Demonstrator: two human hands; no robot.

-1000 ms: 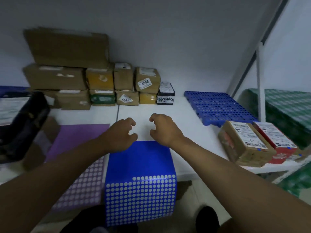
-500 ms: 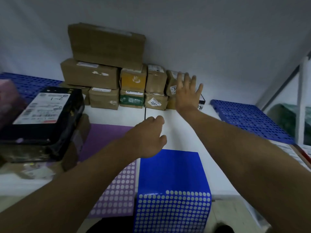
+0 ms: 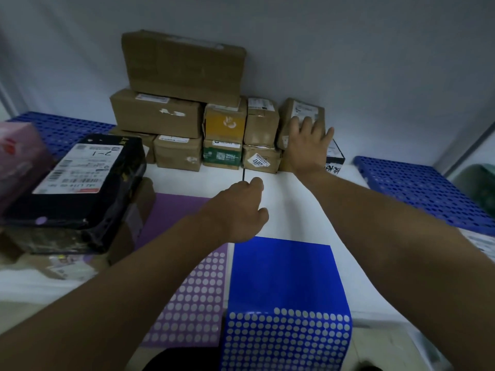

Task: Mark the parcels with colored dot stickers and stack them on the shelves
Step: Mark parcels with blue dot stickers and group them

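Cardboard parcels are stacked against the back wall, with a large box point(image 3: 184, 65) on top. My right hand point(image 3: 308, 145) reaches to the right end of the stack and rests on a small brown parcel point(image 3: 306, 109), fingers spread over its front and label, thumb out past its right side. My left hand point(image 3: 241, 210) hovers over the white shelf point(image 3: 289, 204) with fingers loosely curled and nothing visible in them. A blue dot-sticker sheet point(image 3: 284, 277) and a purple dot-sticker sheet point(image 3: 176, 210) lie at the shelf's front edge and hang over it.
A black wrapped parcel point(image 3: 80, 170) with a white label sits on other parcels at the left, beside a pink parcel point(image 3: 16, 148). Blue perforated pallets lie at the far left point(image 3: 61, 127) and at the right point(image 3: 417, 191). A small black-and-white box point(image 3: 334, 159) stands right of the stack.
My right hand has gone forward from the sticker sheets to the stack and now lies on the small brown parcel. My left hand stayed roughly where it was, still curled. My view has moved closer.
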